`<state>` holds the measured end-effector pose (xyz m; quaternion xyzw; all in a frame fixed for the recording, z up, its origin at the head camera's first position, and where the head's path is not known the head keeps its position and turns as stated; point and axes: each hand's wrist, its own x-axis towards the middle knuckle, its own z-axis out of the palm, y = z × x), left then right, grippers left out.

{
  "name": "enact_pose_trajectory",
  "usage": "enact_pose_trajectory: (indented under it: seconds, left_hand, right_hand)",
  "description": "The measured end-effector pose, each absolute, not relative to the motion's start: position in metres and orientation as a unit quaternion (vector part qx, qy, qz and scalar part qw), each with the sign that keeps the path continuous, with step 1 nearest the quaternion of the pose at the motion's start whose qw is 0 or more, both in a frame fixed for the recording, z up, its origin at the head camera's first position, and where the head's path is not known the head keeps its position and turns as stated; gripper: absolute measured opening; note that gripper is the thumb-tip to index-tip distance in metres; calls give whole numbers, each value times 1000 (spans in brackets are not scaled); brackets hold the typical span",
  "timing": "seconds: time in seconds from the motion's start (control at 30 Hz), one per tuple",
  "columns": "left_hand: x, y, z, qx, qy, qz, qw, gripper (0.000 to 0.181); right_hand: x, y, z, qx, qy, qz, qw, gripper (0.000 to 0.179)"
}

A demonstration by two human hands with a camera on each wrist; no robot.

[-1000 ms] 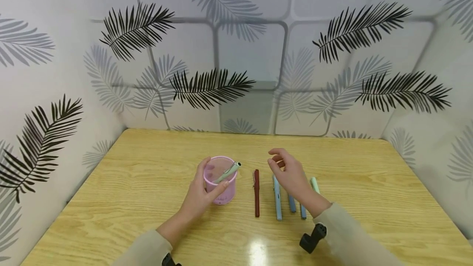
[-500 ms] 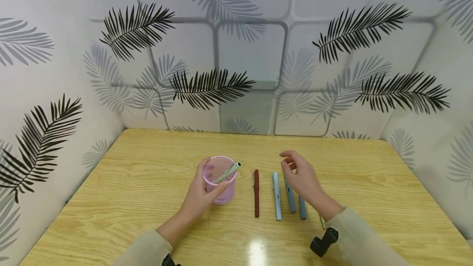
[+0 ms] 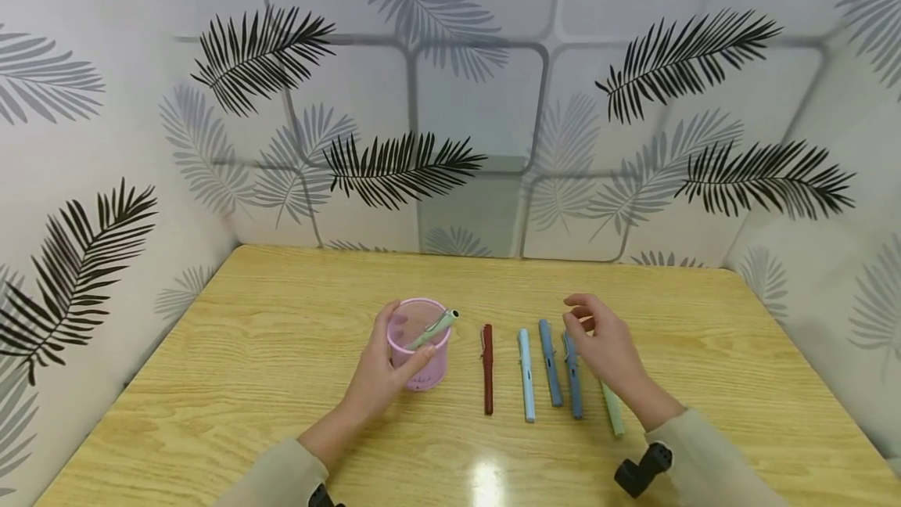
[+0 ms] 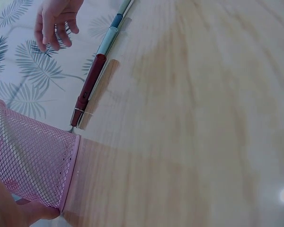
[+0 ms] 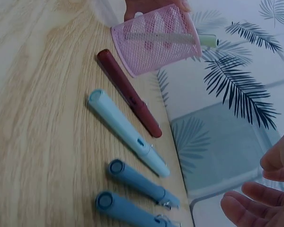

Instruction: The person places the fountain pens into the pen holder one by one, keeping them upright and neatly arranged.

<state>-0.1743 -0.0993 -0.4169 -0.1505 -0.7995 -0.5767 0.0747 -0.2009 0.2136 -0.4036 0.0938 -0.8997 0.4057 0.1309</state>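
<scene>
My left hand grips a pink mesh pen cup, thumb on the near side and fingers round the back. A pale green pen leans inside it, its end sticking out over the rim. To the right several pens lie in a row: a dark red pen, a light blue pen, two darker blue pens and a light green pen. Over the rightmost ones hovers my right hand, fingers loosely bent and holding nothing; it covers the green pen's upper part.
Everything sits on a wood-grain table. A leaf-patterned backdrop rises behind the far edge and along both sides. A black wrist camera is strapped at my right sleeve.
My right hand has drifted rightward over the row of pens, uncovering the two darker blue ones. The left hand and the cup have stayed in place.
</scene>
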Motion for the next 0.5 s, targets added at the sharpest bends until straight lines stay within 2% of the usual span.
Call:
enact_pose_trajectory:
  seconds: [0.5]
  left_hand:
    - [-175,-98,-418,-153,-800,-574,85,76]
  right_hand:
    - [-196,247,-419,51,-918,372,129,28]
